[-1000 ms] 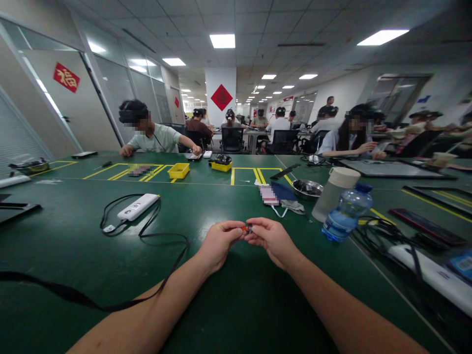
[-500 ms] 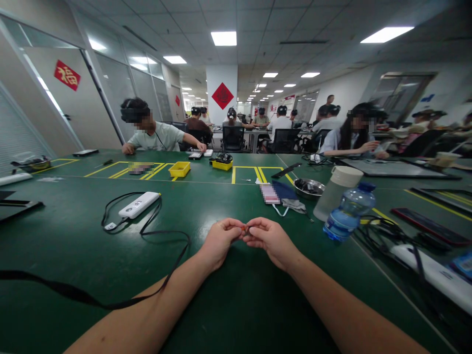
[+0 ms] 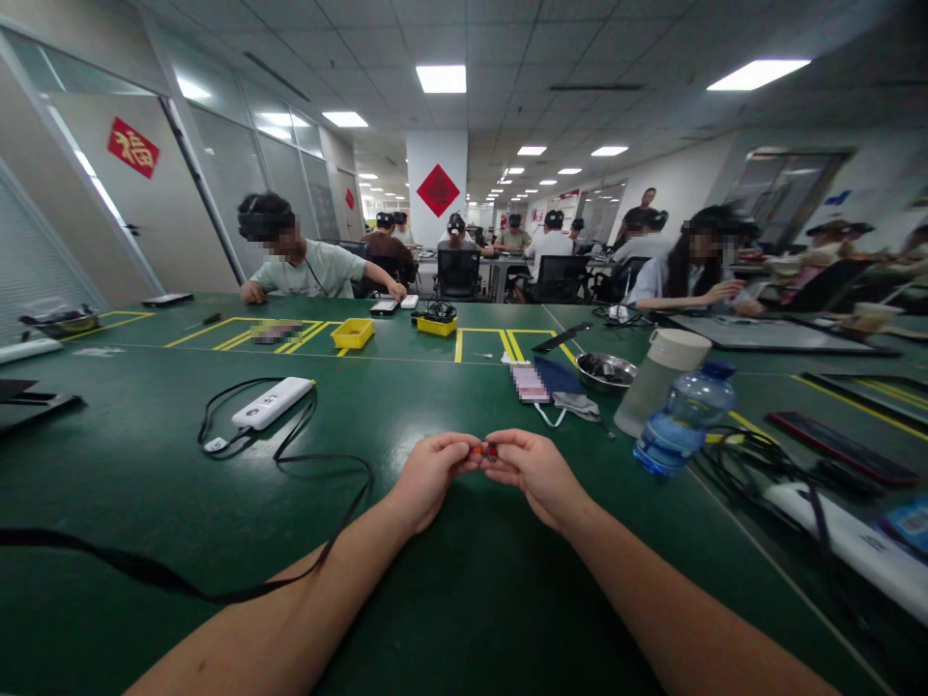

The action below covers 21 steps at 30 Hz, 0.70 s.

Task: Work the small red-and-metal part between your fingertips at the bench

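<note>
My left hand (image 3: pixel 433 474) is closed in a pinch on a small orange piece (image 3: pixel 477 450), of which only a bit shows between thumb and fingers. Close beside it, my right hand (image 3: pixel 533 474) pinches a small red and dark piece (image 3: pixel 493 450). The fingertips of both hands nearly meet above the green table (image 3: pixel 464 599). Both pieces are too small and too covered by fingers to tell their kind, or whether they touch.
A white power bank (image 3: pixel 274 404) with a black cable lies to the left. On the right stand a blue-capped water bottle (image 3: pixel 681 420), a frosted bottle (image 3: pixel 656 382) and a metal bowl (image 3: pixel 607 371). Yellow trays (image 3: pixel 353 333) sit farther back. People work across the table.
My fingertips have shifted slightly, and the red and dark piece at my right fingers shows more clearly. The hands stay in nearly the same place.
</note>
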Motion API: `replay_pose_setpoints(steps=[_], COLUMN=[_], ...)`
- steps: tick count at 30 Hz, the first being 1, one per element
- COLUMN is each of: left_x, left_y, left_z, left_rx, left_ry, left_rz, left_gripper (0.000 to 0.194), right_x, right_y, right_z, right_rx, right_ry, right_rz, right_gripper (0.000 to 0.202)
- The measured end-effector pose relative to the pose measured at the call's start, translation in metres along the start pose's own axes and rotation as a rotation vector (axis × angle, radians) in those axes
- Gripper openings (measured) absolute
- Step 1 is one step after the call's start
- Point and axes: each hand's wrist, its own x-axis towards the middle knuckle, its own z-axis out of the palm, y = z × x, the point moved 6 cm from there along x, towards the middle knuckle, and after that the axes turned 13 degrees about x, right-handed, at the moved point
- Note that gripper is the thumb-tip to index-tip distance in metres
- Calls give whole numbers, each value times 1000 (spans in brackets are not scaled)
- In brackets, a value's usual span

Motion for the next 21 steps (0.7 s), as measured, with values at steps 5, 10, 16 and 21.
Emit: replay_pose_setpoints(steps=[5, 10, 16, 21], left_x=[-1, -2, -2, -2], left_y=[2, 2, 3, 3], left_z=[-1, -1, 0, 0], left_rx=[132, 159, 34, -44], left_ry=[23, 42, 41, 36], left_rz=[67, 66, 1, -35], left_gripper=[17, 16, 15, 18], right_x=[-1, -2, -1, -1], right_y=[1, 1, 0, -2], right_z=[3, 5, 3, 2], right_rx=[-38, -49, -50, -16], right_ry=[-18, -56, -40, -17], right_rz=[-31, -39, -56, -18], right_gripper=[25, 27, 23, 18])
